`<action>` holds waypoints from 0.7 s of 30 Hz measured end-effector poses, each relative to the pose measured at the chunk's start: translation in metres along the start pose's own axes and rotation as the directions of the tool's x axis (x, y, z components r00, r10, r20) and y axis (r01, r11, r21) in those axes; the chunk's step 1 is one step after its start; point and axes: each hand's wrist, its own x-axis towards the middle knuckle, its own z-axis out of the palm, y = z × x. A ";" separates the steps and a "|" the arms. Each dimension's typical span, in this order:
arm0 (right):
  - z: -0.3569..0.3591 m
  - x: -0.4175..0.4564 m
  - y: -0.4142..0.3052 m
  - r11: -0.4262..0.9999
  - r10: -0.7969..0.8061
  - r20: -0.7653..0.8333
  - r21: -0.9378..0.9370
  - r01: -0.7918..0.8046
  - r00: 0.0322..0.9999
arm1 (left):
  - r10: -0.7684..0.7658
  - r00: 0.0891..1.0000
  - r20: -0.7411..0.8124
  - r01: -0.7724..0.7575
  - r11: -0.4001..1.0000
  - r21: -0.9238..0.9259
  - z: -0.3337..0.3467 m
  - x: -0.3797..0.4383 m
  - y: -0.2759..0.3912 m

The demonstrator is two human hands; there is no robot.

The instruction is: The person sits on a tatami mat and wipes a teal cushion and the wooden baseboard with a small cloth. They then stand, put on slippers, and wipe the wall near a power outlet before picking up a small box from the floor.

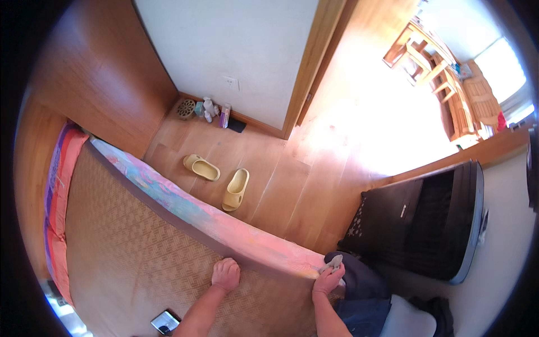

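Note:
Below me spreads a woven brown mat [168, 248] with a dark border, lying over a bed. My left hand [226, 275] rests on it near the border, fingers curled, with nothing visible in its grasp. At the bed's right corner my right hand [328, 280] grips a small grey cloth [333, 264] beside the pink floral bedding [261, 242] that hangs at the bed's side. Dark clothing [362, 280] lies just right of that hand. A smartphone [165, 322] is on the mat, left of my left forearm.
Two yellow slippers [202, 167] are on the wooden floor past the bed. Small bottles and boxes [209, 107] line the wall. A black cabinet-like item [417, 219] stands right, near a pale chair [406, 318]. Wooden furniture [442, 76] shows through the doorway.

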 end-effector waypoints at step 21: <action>0.009 0.009 0.001 0.996 0.056 0.066 -0.073 -0.051 0.996 | -0.001 0.996 -0.088 0.000 1.000 -0.007 0.008 -0.002 -0.001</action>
